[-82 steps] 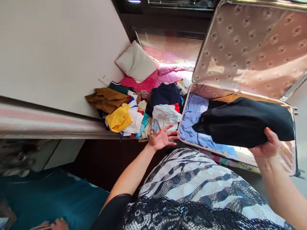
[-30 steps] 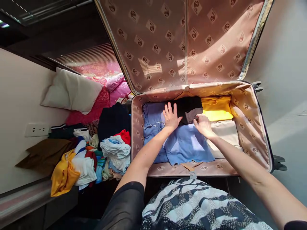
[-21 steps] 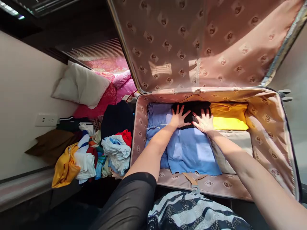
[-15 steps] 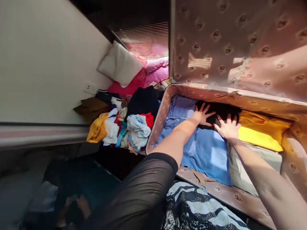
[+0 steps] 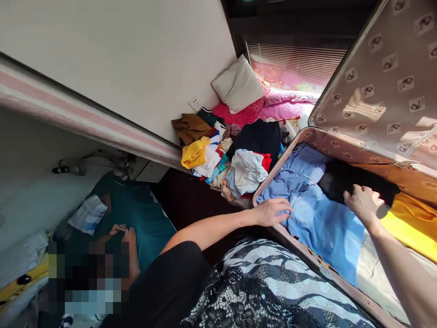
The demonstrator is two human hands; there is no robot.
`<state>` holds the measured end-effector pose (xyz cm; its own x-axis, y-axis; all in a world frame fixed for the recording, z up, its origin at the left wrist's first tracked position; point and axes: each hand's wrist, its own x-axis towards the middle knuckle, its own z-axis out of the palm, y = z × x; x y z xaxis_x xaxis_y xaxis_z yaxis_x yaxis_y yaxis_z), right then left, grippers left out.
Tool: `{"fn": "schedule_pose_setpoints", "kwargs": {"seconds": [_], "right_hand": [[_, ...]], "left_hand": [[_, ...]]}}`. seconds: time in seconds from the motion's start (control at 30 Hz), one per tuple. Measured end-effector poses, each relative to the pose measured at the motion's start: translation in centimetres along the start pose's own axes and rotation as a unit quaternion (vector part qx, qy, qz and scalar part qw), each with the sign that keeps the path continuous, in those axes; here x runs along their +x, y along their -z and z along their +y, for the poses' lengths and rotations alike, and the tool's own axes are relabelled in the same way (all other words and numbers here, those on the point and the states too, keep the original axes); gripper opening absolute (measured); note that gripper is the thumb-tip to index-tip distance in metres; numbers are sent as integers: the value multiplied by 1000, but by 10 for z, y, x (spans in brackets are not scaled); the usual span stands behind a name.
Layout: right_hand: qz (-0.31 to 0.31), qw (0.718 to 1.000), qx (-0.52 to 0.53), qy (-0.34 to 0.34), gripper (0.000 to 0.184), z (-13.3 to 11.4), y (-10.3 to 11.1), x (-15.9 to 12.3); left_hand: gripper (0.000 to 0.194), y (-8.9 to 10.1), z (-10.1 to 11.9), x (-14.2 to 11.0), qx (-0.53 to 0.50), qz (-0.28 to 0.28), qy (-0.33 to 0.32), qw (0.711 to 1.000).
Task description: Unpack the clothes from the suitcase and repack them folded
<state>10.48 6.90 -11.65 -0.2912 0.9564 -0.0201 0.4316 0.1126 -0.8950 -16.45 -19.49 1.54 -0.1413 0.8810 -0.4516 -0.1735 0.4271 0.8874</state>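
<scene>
My left hand (image 5: 273, 212) hovers at the near left rim of the open suitcase (image 5: 316, 257), fingers loosely bent and apart, holding nothing. Beside it lie blue folded clothes (image 5: 327, 214), rumpled at the left end. My right hand (image 5: 363, 202) is over a folded black garment (image 5: 341, 180) at the back of the case; its fingers are loosely curved, and nothing shows in its grasp. To the right of the black garment sits yellow clothing (image 5: 413, 221). A pale folded garment (image 5: 377, 269) lies in front of the yellow.
A heap of mixed clothes (image 5: 249, 168) lies left of the suitcase, with a white pillow (image 5: 239, 86) behind it. The patterned lid (image 5: 389, 86) stands raised. At lower left, another person with a blurred upper body is near a green bed surface (image 5: 133, 214).
The view has swung left. Both hands were spread flat on the black garment; my left hand has drawn back to the suitcase's near rim, while my right has stayed over the garment.
</scene>
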Motion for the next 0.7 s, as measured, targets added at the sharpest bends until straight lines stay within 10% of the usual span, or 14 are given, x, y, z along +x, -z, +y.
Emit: {"fn": "schedule_pose_setpoints", "kwargs": {"seconds": [0.13, 0.3, 0.47, 0.7], "right_hand": [[-92, 985, -137, 51, 59, -117, -76, -29], [-213, 948, -162, 171, 65, -235, -184, -70], [-237, 916, -299, 127, 62, -271, -239, -79], [-188, 894, -390, 116, 42, -269, -259, -84]], "left_hand": [[25, 78, -32, -75, 151, 124, -107, 975], [21, 123, -67, -105, 194, 201, -106, 954], [12, 149, -77, -102, 163, 212, -95, 959], [9, 182, -76, -93, 118, 219, -72, 966]]}}
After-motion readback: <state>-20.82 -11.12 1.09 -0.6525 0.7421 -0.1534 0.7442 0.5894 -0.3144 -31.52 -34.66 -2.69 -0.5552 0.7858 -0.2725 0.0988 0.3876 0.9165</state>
